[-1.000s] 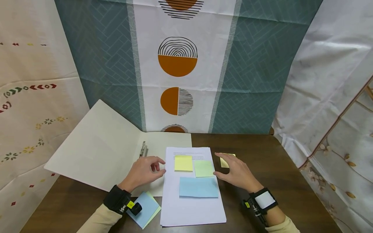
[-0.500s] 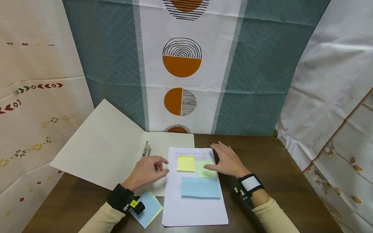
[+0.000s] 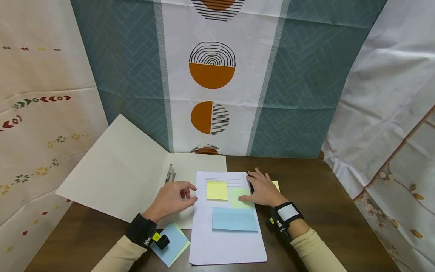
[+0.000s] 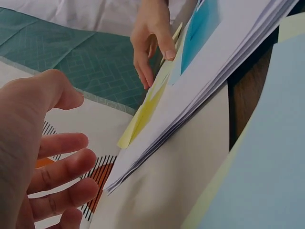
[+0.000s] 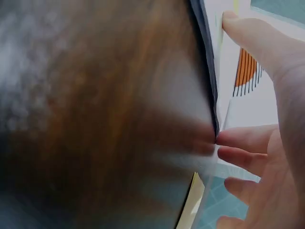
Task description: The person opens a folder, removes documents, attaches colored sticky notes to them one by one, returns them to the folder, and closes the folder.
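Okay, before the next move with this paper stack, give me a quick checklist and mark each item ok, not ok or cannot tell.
1. Right hand touching the white paper stack: ok, at its right edge.
2. Left hand holding the stack: not ok; it hovers by the left edge, holding nothing.
3. Square yellow paper note, square pale green paper note and rectangular blue paper note on top: ok, all three there.
4. Notes firmly stuck down: cannot tell.
5. Sheets squared: not ok; the left wrist view shows slightly uneven edges.
6. Large off-white folder open: ok, partly under the stack.
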`<state>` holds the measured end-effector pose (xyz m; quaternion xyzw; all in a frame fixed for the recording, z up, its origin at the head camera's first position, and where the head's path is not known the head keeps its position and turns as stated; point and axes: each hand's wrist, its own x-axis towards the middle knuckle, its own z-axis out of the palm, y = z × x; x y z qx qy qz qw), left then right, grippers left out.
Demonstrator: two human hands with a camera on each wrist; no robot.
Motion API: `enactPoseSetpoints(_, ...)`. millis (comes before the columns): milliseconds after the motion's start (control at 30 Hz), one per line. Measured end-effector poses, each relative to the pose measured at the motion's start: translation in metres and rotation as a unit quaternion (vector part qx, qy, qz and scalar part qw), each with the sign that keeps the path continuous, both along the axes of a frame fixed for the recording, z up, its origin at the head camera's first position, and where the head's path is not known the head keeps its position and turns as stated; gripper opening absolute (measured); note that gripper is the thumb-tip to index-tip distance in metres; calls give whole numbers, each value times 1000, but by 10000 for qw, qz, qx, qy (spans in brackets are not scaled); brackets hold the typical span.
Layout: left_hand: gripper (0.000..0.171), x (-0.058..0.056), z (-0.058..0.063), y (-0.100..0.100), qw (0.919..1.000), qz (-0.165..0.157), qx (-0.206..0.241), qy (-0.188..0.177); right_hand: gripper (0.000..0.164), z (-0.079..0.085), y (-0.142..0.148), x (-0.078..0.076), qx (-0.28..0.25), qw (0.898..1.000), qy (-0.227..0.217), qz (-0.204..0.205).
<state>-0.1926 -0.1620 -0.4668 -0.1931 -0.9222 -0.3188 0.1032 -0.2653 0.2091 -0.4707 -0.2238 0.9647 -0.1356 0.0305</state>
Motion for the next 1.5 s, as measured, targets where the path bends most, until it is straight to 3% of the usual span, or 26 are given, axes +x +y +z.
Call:
enactPoseSetpoints(400,30,0,-1,-1,9999,58,-20,-95,98,9,-7,3,244,9996,-26,-110)
enactPoseSetpoints(733,29,1,-2,0,9996,146,-113,-226,72,12,-23,8,325,9974,228,-599)
enactPoseSetpoints(833,28,1,-2,1,9998,113,-91,-168,63,12,-24,10,-63,9972,-137,-738)
enactPoseSetpoints(900,28,2,-2,1,9998,97,-72,-136,53,13,-23,11,-634,9931,-575,-805)
enactPoseSetpoints(1000,29,2,-1,1,9998,95,-78,-132,31,15,-20,12,-1600,9766,-1098,-930)
enactPoseSetpoints(1100,29,2,0,1,9996,144,-112,-210,16,19,-18,11,-2166,9631,-1202,-1049)
enactPoseSetpoints(1500,28,0,-3,2,9993,168,-156,-302,15,25,-16,13,-2314,9577,-1215,-1202)
